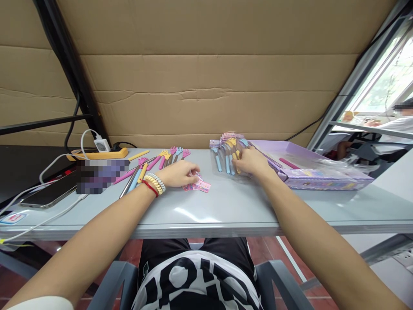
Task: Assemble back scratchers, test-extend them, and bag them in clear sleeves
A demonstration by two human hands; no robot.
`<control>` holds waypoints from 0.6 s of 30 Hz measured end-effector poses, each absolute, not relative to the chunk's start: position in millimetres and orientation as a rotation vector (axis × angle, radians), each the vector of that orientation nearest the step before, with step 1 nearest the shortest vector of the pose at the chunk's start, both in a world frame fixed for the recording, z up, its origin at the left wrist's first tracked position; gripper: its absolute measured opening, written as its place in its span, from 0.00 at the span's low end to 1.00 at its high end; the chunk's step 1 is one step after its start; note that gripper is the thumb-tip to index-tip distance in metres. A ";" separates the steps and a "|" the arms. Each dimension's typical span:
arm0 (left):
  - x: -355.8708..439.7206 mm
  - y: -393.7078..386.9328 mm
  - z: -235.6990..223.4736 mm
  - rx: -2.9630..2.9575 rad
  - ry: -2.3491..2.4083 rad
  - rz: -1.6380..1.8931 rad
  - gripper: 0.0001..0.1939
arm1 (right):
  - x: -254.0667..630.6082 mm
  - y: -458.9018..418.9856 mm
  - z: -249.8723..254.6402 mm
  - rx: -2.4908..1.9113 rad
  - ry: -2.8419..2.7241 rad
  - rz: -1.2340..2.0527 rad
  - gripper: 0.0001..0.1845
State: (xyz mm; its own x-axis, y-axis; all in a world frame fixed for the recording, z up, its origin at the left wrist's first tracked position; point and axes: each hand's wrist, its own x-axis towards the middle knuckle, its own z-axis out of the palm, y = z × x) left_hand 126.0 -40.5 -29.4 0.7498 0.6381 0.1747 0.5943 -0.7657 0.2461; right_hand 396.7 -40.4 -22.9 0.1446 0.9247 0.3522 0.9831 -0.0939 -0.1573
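My left hand (180, 173) rests on the grey table (226, 211) with its fingers curled onto a small stack of pink printed cards (199, 185). My right hand (251, 161) reaches further back, its fingers closed on a pile of clear packets (226, 150) holding blue and yellow hand-shaped sticks. Loose pink, yellow and blue hand-shaped sticks (161, 160) lie just left of my left hand. Bracelets circle my left wrist.
A shallow purple box (309, 172) with plastic wrap sits to the right of the packets. An orange power strip (100, 153), white cables and a phone (53, 192) lie at the left. A cardboard wall stands behind the table. Another person sits far right by a window.
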 end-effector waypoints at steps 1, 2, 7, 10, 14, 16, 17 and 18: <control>125.6 -40.1 -29.0 2.773 0.986 0.387 0.17 | 396.2 -40.1 -22.9 -2.042 -1.833 -0.253 0.14; 124.9 -39.7 -28.5 2.767 0.989 0.407 0.17 | 396.0 -39.7 -22.8 -1.968 -1.838 -0.285 0.13; 119.1 -35.8 -26.9 2.734 1.053 0.471 0.16 | 395.3 -37.9 -24.6 -1.466 -1.915 -0.358 0.10; 116.8 -34.6 -29.3 2.767 1.078 0.484 0.15 | 391.6 -38.6 -27.4 -1.321 -2.001 -0.275 0.10; 121.9 -41.0 -26.3 2.789 0.995 0.543 0.14 | 383.9 -41.7 -28.4 -1.269 -2.076 -0.200 0.10; 127.0 -50.5 -15.4 2.755 0.908 0.640 0.13 | 381.2 -43.7 -27.0 -1.245 -2.071 -0.193 0.10; 129.2 -57.2 -8.3 2.704 0.856 0.724 0.13 | 380.4 -44.7 -26.1 -1.236 -2.065 -0.187 0.10; 130.7 -65.2 -1.7 2.621 0.796 0.785 0.13 | 379.9 -45.8 -25.1 -1.232 -2.058 -0.180 0.10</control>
State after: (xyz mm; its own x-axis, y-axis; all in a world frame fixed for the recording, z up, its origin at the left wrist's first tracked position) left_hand 130.7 -65.2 -1.7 0.6987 0.5825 0.4154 0.4240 -0.8048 0.4155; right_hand 379.9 -45.8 -25.1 -0.2840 0.7127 0.6414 0.8132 0.5334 -0.2326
